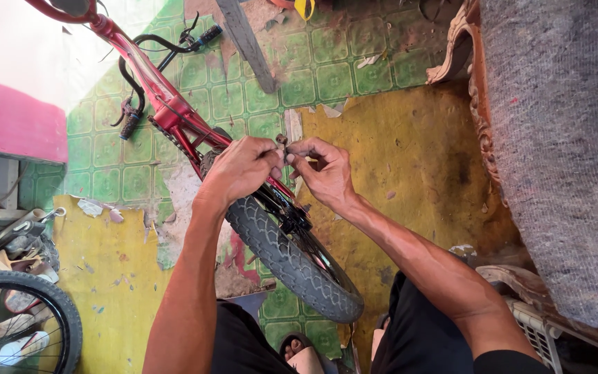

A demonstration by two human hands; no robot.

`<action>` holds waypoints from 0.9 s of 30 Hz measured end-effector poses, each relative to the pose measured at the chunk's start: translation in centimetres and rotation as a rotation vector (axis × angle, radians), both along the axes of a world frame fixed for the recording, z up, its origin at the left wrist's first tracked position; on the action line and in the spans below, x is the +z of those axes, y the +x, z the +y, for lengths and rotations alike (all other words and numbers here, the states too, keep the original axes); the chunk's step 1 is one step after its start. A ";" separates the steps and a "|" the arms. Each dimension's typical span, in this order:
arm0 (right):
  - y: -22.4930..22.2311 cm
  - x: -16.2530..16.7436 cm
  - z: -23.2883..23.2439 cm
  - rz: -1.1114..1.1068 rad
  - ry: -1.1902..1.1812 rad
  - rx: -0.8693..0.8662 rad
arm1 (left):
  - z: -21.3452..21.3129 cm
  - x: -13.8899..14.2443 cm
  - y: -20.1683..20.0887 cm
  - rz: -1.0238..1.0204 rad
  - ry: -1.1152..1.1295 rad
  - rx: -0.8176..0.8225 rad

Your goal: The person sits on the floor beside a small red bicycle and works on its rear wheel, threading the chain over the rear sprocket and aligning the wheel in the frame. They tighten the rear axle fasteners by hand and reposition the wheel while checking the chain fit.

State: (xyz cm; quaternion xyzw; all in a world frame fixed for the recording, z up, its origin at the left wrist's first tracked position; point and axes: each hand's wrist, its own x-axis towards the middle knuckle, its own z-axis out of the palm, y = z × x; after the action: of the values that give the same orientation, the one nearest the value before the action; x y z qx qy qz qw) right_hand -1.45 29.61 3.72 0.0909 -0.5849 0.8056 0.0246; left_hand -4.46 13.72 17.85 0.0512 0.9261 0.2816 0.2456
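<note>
Above knobby black tire [292,260] of red bike [167,111], left hand [240,170] and right hand [323,173] pinch small dark part [282,140] together.

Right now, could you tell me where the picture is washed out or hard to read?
Head view: top left corner blown out white by daylight; the left hand and right hand are evenly lit and sharp; the small part pinched between them is too tiny to identify.

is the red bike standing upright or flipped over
Flipped over: the red bike has its handlebars down on the floor and the tyre up by both hands.
</note>
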 end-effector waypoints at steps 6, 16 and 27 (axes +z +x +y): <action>0.0 0.1 0.0 -0.005 -0.006 -0.018 | -0.1 -0.5 -0.1 0.010 -0.028 0.000; 0.2 0.3 0.0 0.000 0.062 -0.035 | -0.4 -1.1 -0.2 0.119 0.053 -0.023; 0.4 0.7 -0.1 0.029 0.079 -0.045 | -0.6 -1.4 -0.7 0.013 0.034 -0.032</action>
State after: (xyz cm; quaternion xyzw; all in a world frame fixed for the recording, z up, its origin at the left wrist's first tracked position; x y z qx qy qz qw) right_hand -1.08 29.48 4.38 0.0900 -0.6178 0.7797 0.0475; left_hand -5.13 13.08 16.41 0.0721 0.9219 0.2929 0.2430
